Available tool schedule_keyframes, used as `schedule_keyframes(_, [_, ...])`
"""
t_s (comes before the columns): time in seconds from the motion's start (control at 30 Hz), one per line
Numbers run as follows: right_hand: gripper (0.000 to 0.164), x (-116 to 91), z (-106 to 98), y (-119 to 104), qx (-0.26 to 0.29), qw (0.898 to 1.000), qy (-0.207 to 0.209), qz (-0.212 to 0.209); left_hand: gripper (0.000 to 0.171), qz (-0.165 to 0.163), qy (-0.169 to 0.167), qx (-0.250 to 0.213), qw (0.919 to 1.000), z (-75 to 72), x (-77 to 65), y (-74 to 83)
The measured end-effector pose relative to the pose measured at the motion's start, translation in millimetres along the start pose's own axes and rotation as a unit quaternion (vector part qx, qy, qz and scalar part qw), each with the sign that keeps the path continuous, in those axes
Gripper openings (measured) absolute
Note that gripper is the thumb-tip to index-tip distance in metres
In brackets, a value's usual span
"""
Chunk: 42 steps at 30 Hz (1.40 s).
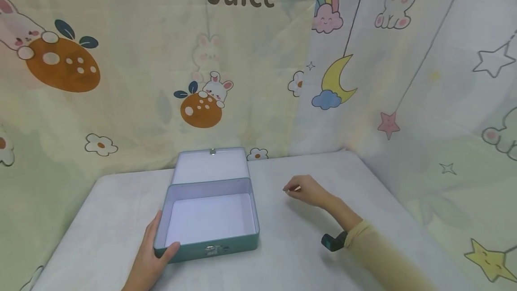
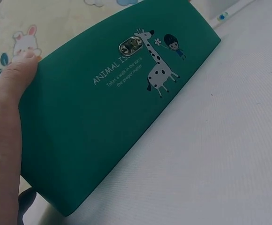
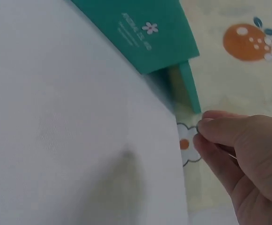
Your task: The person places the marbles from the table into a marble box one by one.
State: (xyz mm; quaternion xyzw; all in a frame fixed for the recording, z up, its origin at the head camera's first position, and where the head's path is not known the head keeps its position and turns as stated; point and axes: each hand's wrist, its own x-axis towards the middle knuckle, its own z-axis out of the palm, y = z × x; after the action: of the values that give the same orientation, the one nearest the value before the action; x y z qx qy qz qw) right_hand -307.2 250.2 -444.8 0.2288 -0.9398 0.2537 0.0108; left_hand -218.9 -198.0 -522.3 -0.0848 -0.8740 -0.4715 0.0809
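A green rectangular tin box point(image 1: 206, 250) stands on the white table with its hinged lid point(image 1: 212, 165) thrown back toward the wall. Its pale inside holds nothing visible. A giraffe print point(image 2: 162, 75) and metal clasp point(image 2: 130, 46) mark the front wall. My left hand point(image 1: 149, 255) grips the near left corner, thumb on the front, fingers along the left side. To the right of the tin, my right hand point(image 1: 308, 191) is raised over the table, thumb and fingertips pinched together. A tiny pale bit shows at those fingertips; its kind is hidden by the fingers.
The white-covered table point(image 1: 282, 259) meets printed cloth walls point(image 1: 137, 57) at the back and both sides. A dark wrist camera point(image 1: 334, 241) sticks out beside the right sleeve point(image 1: 379, 255). A flower print point(image 3: 185, 144) shows beyond the table's back edge.
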Motion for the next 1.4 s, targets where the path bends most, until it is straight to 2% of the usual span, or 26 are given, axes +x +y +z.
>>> schedule_keyframes(0.13, [0.015, 4.7, -4.4, -12.6, -0.002, 1.0, -0.001, 0.0, 0.091, 0.005, 0.001, 0.002, 1.0, 0.8, -1.1, -1.4])
schedule_keyframes(0.37, [0.015, 12.5, -11.3, -37.3, 0.009, 0.999, -0.005, -0.04, 0.091, 0.01, 0.003, 0.003, 0.9999, 1.7, 0.2, -3.4])
schedule_keyframes(0.6, [0.016, 22.3, -23.1, -61.7, -0.001, 0.998, -0.037, -0.06, 0.09, 0.017, 0.009, -0.003, 0.9998, 6.0, 5.1, -1.2])
schedule_keyframes(0.8, [0.017, 41.6, -29.3, -86.0, -0.033, 0.992, -0.072, -0.101, 0.09, 0.021, 0.017, 0.0, 0.9996, 7.6, 4.2, -3.7])
schedule_keyframes(1.03, [0.017, 69.9, -3.0, -114.9, -0.063, 0.978, -0.126, -0.153, 0.091, 0.008, 0.016, -0.001, 0.9998, 1.1, -2.4, -5.2])
schedule_keyframes(1.2, [0.017, 82.5, 15.8, -128.5, -0.071, 0.969, -0.172, -0.165, 0.091, 0.003, 0.016, -0.004, 0.9999, 1.9, -2.5, -4.4])
schedule_keyframes(1.4, [0.018, 98.3, 28.1, -133.2, -0.075, 0.968, -0.157, -0.179, 0.092, 0.01, 0.007, -0.004, 0.9999, 2.0, 2.2, -3.2])
